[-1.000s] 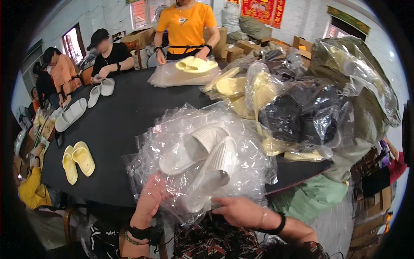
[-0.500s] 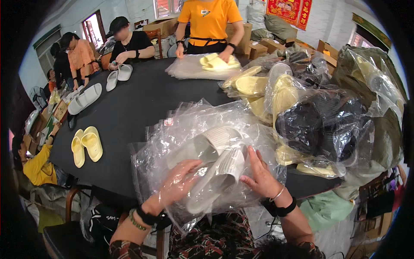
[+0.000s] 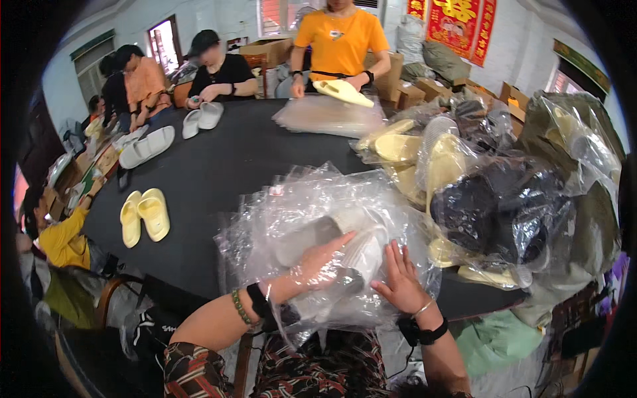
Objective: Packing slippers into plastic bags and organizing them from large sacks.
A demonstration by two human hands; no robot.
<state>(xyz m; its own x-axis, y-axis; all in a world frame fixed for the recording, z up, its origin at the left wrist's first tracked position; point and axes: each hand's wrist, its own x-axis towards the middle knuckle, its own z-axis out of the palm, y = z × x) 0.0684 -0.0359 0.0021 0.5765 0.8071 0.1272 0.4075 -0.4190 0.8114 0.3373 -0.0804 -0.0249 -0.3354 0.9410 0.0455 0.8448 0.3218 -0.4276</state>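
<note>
A single head-worn fisheye view looks down and forward from above the near edge of the dark round table [image 3: 225, 159]. It sits close over that near edge, where the person's own forearms enter from the lower edge of the picture. It faces across the table, whose far rim lies well away toward the top. Straight lines bow toward the dark circular border. No second view shares the scene.
</note>
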